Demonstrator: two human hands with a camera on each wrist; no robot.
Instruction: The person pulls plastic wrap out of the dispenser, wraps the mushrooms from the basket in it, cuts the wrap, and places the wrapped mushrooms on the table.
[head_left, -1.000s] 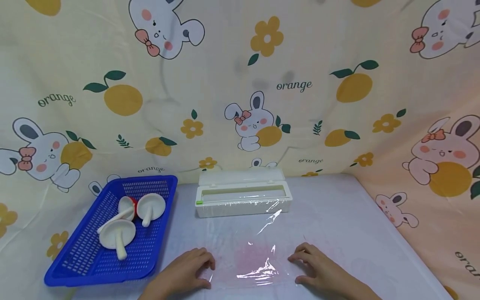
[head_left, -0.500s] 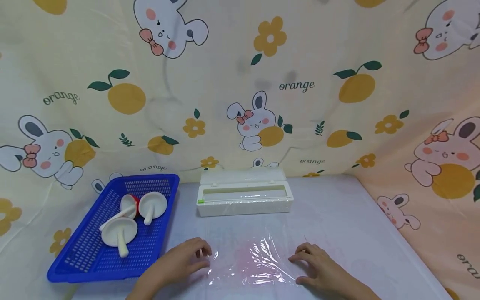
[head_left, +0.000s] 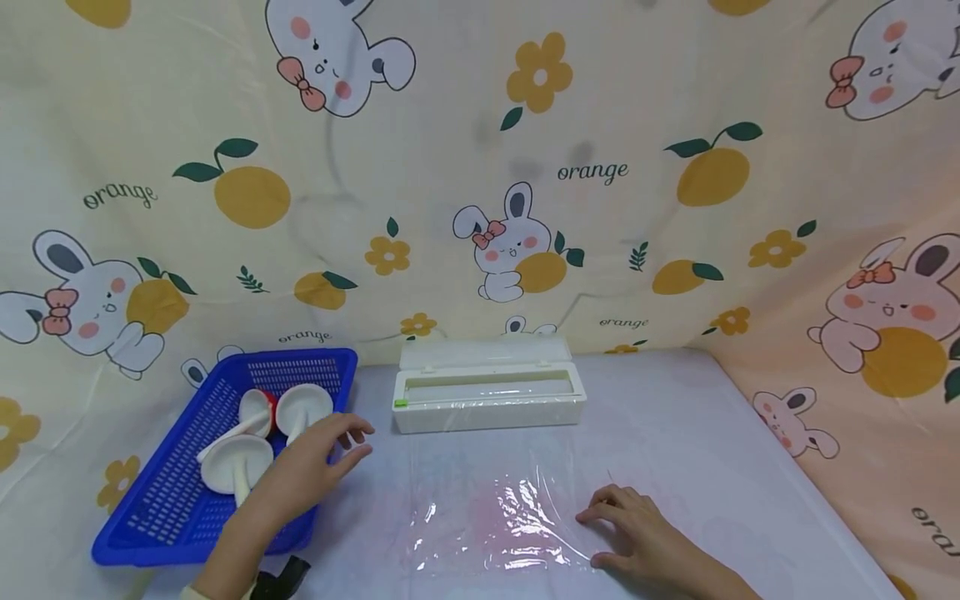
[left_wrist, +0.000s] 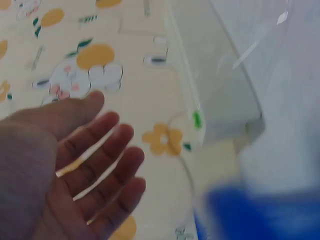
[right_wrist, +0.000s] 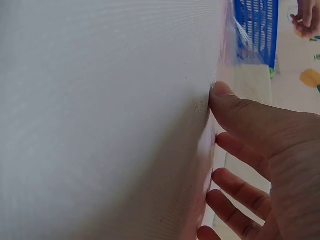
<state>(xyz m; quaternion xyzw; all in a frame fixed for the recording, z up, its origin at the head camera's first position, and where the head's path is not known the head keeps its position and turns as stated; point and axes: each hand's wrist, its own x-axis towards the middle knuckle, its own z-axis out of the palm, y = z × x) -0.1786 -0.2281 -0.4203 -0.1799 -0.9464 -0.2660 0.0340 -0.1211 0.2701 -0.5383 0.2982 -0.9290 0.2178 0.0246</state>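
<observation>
A sheet of clear cling film (head_left: pixel 472 508) lies on the table, wrinkled and shiny, with a pink patch showing beneath it. It stretches from the front of a white cling film box (head_left: pixel 487 417), whose lid stands up and shows the roll. My right hand (head_left: pixel 637 533) rests at the film's right edge, thumb and fingertips on it, fingers loosely bent. Raised over the right side of the blue basket (head_left: pixel 150 557) is my left hand (head_left: pixel 318 458); its fingers are spread and hold nothing in the left wrist view. The left forearm hides part of the basket.
Inside the basket lie several white mushroom-shaped pieces (head_left: pixel 225 462) with stems, one with a red edge. A patterned cloth (head_left: pixel 420 167) hangs behind and at the sides. By the left wrist is a black strap (head_left: pixel 281 579).
My left hand has left the film's left edge and moved up and left to the basket. The film lies more wrinkled than a second ago. My right hand stays in place.
</observation>
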